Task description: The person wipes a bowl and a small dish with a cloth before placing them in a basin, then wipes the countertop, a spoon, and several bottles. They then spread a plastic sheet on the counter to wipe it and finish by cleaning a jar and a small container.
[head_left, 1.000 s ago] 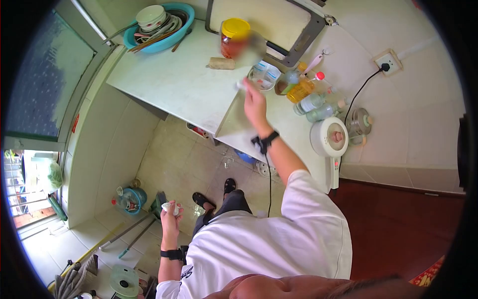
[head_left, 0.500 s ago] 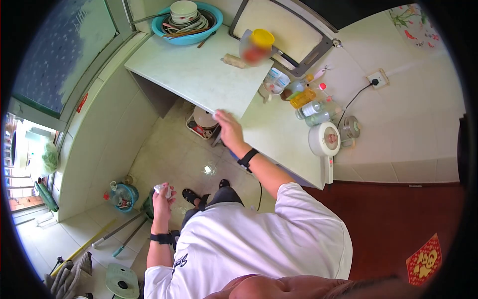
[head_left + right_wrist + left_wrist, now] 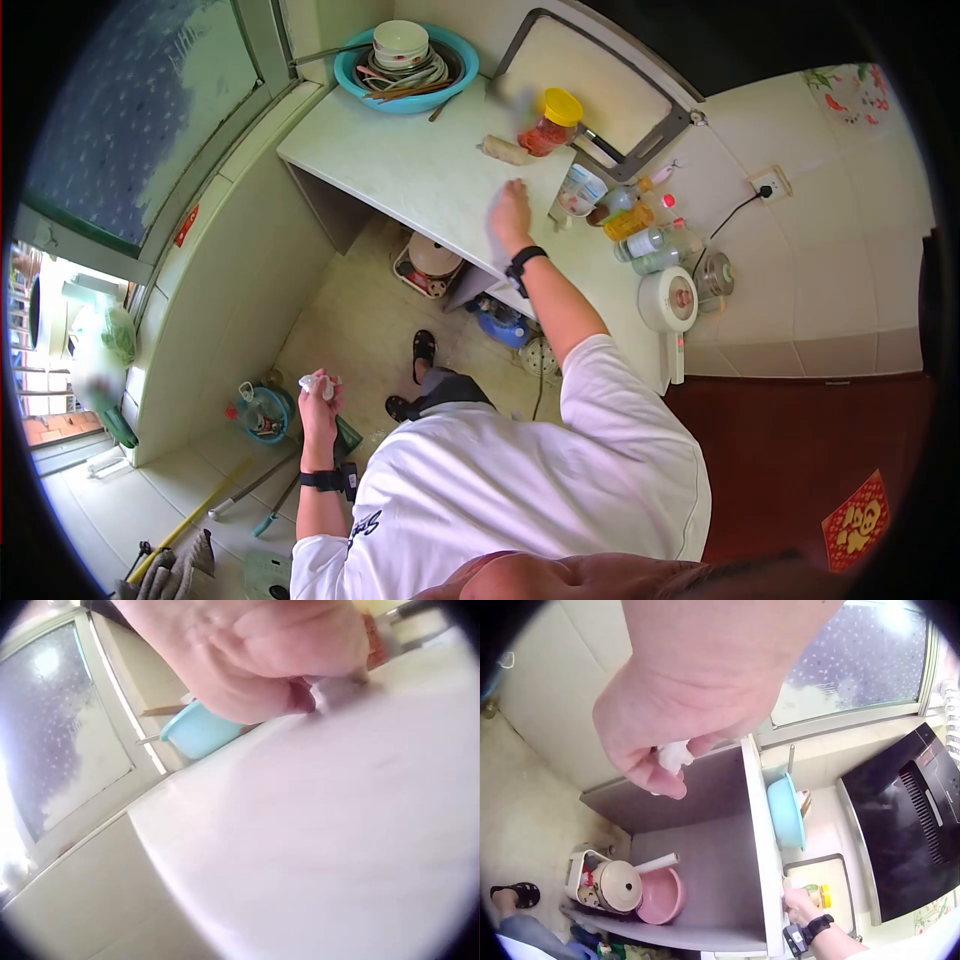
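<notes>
In the head view my left hand [image 3: 318,402] is held out over the floor, its fingers pinching a crumpled white tissue [image 3: 318,384]; the left wrist view shows the same tissue [image 3: 675,755] between thumb and fingers. My right hand [image 3: 512,213] is down at the white countertop [image 3: 400,160], near its front edge. Up close in the right wrist view, its curled fingers press a pale, tissue-like wad [image 3: 334,688] against the surface, mostly hidden by the hand. Just beyond lie a beige roll [image 3: 505,150] and a yellow-lidded jar [image 3: 550,122] of red contents.
A blue basin [image 3: 455,85] of bowls and chopsticks stands at the counter's far left. Bottles [image 3: 630,222], a plastic tub [image 3: 580,190] and a white electric pot [image 3: 667,300] line the wall on the lower counter. Beneath are a lidded pot [image 3: 620,886] and pink basin [image 3: 661,894].
My right hand went from beside the plastic tub to the counter's front edge, then back inward over the surface. My left hand keeps the tissue. The head view has shifted.
</notes>
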Demonstrator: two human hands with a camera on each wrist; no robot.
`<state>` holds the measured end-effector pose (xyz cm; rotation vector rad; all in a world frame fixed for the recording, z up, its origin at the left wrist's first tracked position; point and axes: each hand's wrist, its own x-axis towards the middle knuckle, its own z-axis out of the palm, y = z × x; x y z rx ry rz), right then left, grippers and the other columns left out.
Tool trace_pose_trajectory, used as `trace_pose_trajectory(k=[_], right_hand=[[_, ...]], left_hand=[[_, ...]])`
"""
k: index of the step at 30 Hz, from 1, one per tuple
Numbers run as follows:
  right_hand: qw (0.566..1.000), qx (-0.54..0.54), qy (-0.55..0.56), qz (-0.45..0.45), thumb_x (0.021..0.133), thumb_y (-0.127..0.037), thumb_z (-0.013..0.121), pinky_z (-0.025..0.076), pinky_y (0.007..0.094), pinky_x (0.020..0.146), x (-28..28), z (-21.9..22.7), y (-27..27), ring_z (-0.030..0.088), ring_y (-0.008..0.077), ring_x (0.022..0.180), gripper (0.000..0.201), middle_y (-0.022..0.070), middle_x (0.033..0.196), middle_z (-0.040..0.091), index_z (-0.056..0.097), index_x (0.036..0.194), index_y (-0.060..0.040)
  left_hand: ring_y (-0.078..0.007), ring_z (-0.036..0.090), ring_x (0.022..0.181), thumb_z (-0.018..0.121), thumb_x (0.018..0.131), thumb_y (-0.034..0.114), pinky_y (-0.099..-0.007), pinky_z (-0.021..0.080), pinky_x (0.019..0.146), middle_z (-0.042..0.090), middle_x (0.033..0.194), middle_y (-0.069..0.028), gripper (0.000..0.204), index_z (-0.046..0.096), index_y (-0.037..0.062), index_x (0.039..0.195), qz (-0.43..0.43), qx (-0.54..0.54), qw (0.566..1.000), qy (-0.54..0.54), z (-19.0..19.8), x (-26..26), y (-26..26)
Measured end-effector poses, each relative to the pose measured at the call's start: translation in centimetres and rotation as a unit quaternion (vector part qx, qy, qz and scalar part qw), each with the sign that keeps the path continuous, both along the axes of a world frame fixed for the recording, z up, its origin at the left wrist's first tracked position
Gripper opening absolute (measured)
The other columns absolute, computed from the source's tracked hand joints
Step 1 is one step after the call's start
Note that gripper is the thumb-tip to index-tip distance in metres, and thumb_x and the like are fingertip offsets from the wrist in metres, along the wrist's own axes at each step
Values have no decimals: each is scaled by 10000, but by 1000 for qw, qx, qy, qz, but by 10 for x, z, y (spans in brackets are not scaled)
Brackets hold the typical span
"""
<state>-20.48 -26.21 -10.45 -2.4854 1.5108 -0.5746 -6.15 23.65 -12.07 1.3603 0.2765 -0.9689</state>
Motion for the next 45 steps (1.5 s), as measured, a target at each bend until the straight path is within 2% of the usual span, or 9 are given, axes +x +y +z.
trace_pose_trajectory(k=[9,15,19,23,28,33,40,42,45], right_hand=[[978,-17,-104,181,896,0,437,292,531,1151,122,-3,69,406,426,1359,417,299,1409,467,505,1289,123],[900,138,-225,347,814,103,496,403,410,1108,156,9,139,512,346,1293,498,211,1381,540,567,1301,27],[914,112,-316,228,852,80,465,402,404,1109,157,14,64,524,350,1280,511,222,1372,542,537,1350,-7],[990,-59,-89,95,887,15,454,407,433,1094,136,2,-44,516,406,1267,397,292,1333,541,540,1265,100],[944,147,-259,144,887,31,458,377,450,1116,204,-17,54,464,411,1312,426,262,1384,510,524,1306,58],[909,172,-161,344,821,65,519,419,402,1090,246,-24,184,500,344,1304,492,197,1406,522,577,1304,-3],[944,76,-278,159,792,118,493,489,361,1016,181,55,115,603,344,1182,483,173,1295,616,642,1224,-38],[992,3,-70,109,769,7,617,420,435,1070,148,60,76,478,393,1305,473,208,1325,580,647,1235,-67],[969,5,-213,127,803,-70,652,376,461,1091,134,113,94,410,408,1344,479,201,1334,567,622,1281,-88]], left_hand=[[-126,641,766,572,975,211,-242,480,567,656,955,-42,255,554,86,1198,-31,-15,999,-19,5,54,-101],[-125,644,777,576,975,210,-237,491,577,658,967,-42,248,559,90,1191,-57,-2,998,-22,22,86,-157],[-125,647,787,585,970,211,-236,498,590,661,975,-43,258,560,92,1198,-53,-8,997,-52,36,112,-165],[-121,647,796,594,963,216,-240,500,602,663,967,-35,264,564,100,1198,-42,1,997,-57,39,132,-156],[-110,627,780,618,947,260,-258,491,612,646,927,-17,249,591,105,1141,-53,22,994,-94,50,172,-156],[-104,595,765,647,929,317,-270,472,611,605,874,-3,253,608,94,1044,-101,-5,965,-240,103,236,-187],[-158,645,851,525,937,173,-296,501,677,654,997,-57,357,457,93,1279,-223,-104,937,-247,120,265,-233],[-180,665,908,492,914,117,-295,505,689,672,1064,-88,428,396,93,1331,-322,-124,913,-219,113,250,-260],[-198,674,951,505,955,222,-338,523,733,676,1153,-117,594,278,76,1484,-460,-135,856,-193,130,200,-314]])
